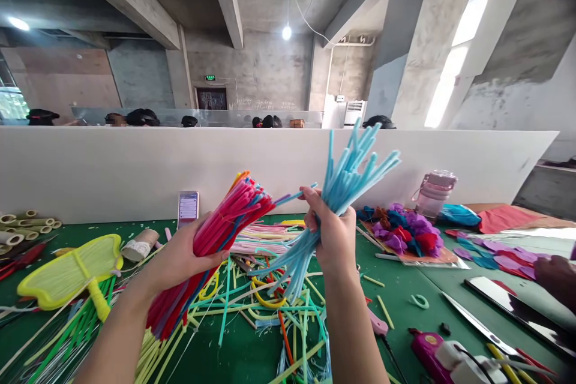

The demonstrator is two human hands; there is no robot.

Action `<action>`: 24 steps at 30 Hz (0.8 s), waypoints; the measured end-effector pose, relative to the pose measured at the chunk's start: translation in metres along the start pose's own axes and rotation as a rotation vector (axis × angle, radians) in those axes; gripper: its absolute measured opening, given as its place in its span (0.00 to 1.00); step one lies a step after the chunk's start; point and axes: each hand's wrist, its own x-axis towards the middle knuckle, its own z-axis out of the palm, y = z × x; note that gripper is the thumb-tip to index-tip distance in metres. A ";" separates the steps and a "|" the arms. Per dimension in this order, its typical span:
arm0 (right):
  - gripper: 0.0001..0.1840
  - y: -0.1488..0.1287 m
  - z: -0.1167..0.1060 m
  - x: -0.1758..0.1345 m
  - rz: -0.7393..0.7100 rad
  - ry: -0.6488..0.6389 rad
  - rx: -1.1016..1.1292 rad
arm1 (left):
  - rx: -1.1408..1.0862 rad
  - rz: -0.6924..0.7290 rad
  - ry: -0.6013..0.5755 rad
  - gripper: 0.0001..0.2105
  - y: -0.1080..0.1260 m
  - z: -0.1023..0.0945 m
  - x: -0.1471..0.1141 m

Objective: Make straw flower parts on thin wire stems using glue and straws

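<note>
My left hand (177, 261) is wrapped round a thick bundle of pink, red and blue pipe cleaners (238, 207), tilted with its top to the right. In my right hand (335, 234) is a looser bunch of light blue pipe cleaners (351, 177), whose ends fan out above and below the fist. The thumb and forefinger of that hand also pinch the tip of a single blue stem (292, 195), which reaches across to the top of the pink bundle. Beneath both hands, loose yellow, green and orange pipe cleaners (256, 312) lie scattered over the green tabletop (202, 357).
A yellow butterfly-shaped piece (72, 270) and bamboo tubes (27, 225) lie left. A phone (188, 207) leans on the white partition (112, 174). Petals (405, 231), a pink bottle (436, 192), scissors (479, 321), a power strip (429, 351) and another person's hand (555, 276) are right.
</note>
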 end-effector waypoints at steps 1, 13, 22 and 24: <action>0.11 -0.002 -0.002 0.002 -0.014 0.037 0.041 | 0.006 -0.004 -0.016 0.27 -0.001 -0.002 -0.001; 0.19 0.024 0.029 -0.010 0.243 -0.116 0.403 | -0.033 -0.069 -0.056 0.28 0.006 -0.013 -0.007; 0.20 0.053 0.045 -0.016 0.509 -0.210 0.941 | 0.184 -0.178 0.061 0.30 -0.009 -0.049 -0.028; 0.21 0.055 0.046 -0.016 0.544 -0.231 0.963 | 0.215 -0.170 0.138 0.30 -0.006 -0.052 -0.031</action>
